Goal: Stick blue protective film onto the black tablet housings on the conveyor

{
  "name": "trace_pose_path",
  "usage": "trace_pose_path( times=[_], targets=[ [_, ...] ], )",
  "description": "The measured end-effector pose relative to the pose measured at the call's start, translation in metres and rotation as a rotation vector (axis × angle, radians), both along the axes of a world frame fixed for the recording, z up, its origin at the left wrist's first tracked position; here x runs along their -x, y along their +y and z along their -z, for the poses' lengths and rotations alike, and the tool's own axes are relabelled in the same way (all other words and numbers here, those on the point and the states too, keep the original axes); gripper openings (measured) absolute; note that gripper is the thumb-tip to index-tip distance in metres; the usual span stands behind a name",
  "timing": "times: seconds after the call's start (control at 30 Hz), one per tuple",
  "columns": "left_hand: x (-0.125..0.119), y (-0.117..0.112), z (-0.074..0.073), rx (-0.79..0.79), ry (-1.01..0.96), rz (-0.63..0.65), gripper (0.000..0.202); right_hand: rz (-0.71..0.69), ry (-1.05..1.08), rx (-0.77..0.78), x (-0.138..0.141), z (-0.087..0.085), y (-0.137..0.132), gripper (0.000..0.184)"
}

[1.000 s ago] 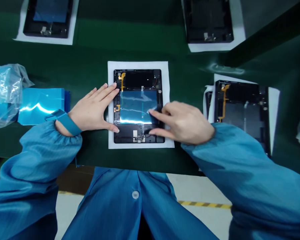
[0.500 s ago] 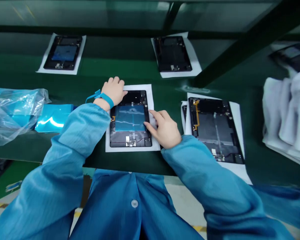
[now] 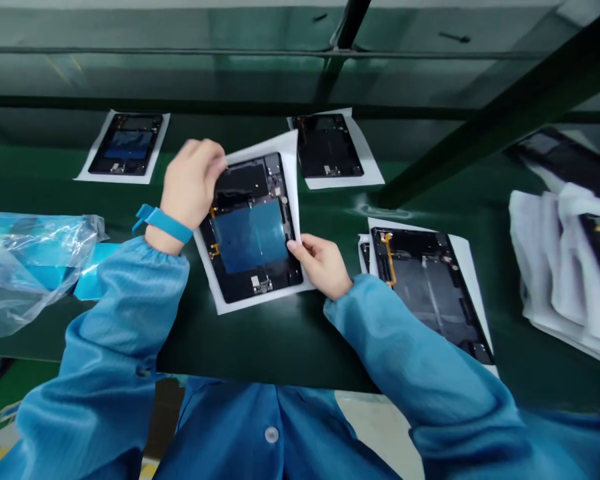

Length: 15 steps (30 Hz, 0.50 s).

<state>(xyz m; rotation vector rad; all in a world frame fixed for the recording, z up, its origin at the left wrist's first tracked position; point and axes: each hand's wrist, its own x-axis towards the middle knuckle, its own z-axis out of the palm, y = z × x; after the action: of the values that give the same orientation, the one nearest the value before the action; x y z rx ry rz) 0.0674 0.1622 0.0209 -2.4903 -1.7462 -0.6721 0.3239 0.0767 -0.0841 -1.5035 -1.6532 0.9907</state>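
Note:
A black tablet [image 3: 240, 287] with its inside showing and a blue-covered battery [image 3: 250, 237] in its middle lies on a white sheet [image 3: 291, 173]. Tablet and sheet sit slanted in front of me, seemingly raised off the bench. With the thumb on top of the right edge and the fingers beneath, my right hand [image 3: 325, 265] grips the tablet. My left hand [image 3: 187, 190], wearing a blue wrist strap [image 3: 167, 225], is closed at the upper left corner, thumb and fingers together; slight blur hides the exact hold.
Two opened tablets lie on sheets at the back, one left [image 3: 129, 143] and one right [image 3: 330, 150]. Another tablet [image 3: 430, 287] lies on the right, near a dark slanted post [image 3: 460, 127]. Stacked white sheets [image 3: 550, 260] stand far right. A clear bag of blue film [image 3: 35, 260] lies left.
The tablet and its sheet have turned anticlockwise and tilted. My left hand has moved left and its fingers have drawn together. My right hand stays at the right edge. The view has shifted upward.

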Motion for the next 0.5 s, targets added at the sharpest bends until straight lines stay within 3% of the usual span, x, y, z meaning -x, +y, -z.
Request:
trace_pose_path(
  times=[0.1, 0.23, 0.3, 0.4, 0.5],
  targets=[
    [0.014, -0.023, -0.013, -0.174, -0.099, -0.124, 0.041, 0.089, -0.037, -0.060, 0.020, -0.002, 0.074, 0.044],
    [0.040, -0.069, 0.000, -0.009, 0.014, -0.034, 0.037, 0.225, -0.128, -0.069, 0.052, -0.005, 0.188, 0.038],
    [0.058, -0.090, 0.011, 0.083, 0.044, -0.025, 0.035, 0.243, -0.179, -0.037, 0.060, -0.007, 0.227, 0.034],
    [0.087, -0.118, 0.023, 0.144, 0.062, -0.097, 0.035, 0.252, -0.270, -0.030, 0.047, -0.008, 0.247, 0.028],
    [0.116, -0.138, 0.029, 0.182, 0.124, -0.283, 0.039, 0.399, -0.563, -0.097, -0.001, -0.008, 0.236, 0.050]
  ],
)
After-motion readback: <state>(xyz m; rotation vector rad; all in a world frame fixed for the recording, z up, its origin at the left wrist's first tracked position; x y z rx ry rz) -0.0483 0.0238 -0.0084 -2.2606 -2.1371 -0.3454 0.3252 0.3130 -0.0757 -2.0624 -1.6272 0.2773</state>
